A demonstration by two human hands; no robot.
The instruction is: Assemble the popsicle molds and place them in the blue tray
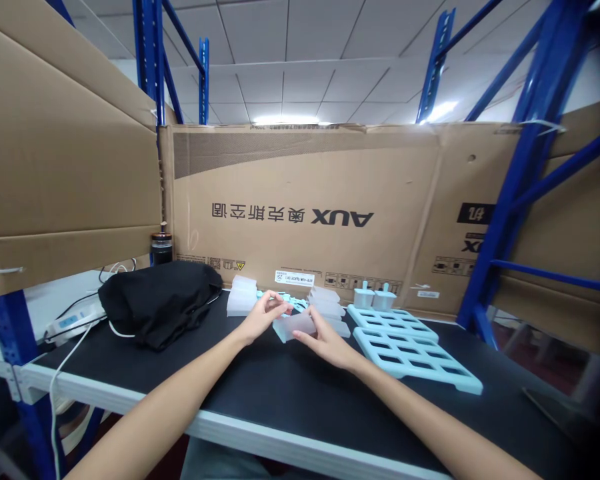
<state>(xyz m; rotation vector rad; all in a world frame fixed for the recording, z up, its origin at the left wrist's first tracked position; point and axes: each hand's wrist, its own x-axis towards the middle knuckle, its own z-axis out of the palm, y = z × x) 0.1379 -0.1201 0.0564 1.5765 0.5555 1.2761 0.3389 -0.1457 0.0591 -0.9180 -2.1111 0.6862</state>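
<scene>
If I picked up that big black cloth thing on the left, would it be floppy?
Probably floppy: the black cloth slumps in soft folds. It likely wouldn't roll, since it sags onto the tabletop. It looks bulky, so something heavier might be hidden underneath; I can't tell.

Black table [280,393]: pale front edge [280,437]
Left: black cloth [157,300]
Middle: translucent cups [241,298], small blue parts [300,304]
Right: blue racks [445,380]
</scene>
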